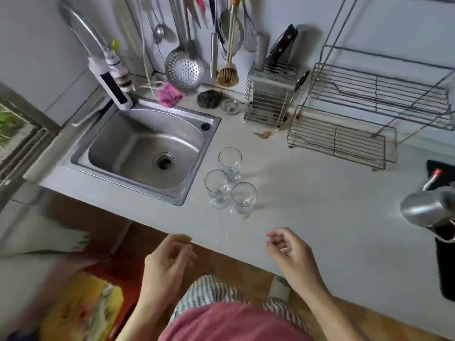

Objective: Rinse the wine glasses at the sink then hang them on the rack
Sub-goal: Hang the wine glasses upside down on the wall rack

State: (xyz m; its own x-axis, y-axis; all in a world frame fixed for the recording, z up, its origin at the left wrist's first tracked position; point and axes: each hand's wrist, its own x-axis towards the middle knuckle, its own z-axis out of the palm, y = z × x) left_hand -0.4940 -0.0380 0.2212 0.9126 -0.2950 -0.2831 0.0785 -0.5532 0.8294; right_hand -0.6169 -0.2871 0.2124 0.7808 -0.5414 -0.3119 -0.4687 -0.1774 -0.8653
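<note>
- Beside the sink [128, 148], on the worktop [307, 193] just right of its rim, three wine glasses [217, 185] stand upright in a tight cluster. None is in hand, so the task seems to be at its very start.
- The left hand [167, 262] and right hand [290, 252] hover over the worktop's front edge, near the glasses but apart from them. The fingers of both are loosely curled and released, grasping nothing.
- The next move, as I judge it, is to lift one glass, carry it left over the basin and start the tap [83, 28]. The cluster is tight, so a careless lift could knock its neighbours.
- No glass is in the sink and no water is visible; the drain shows plainly.
- The glasses look empty — stray drops would be hard to tell.
- No glass hangs on the rack [376, 94] yet.
- A metal holder [269, 97] carries knives [283, 45].
</note>
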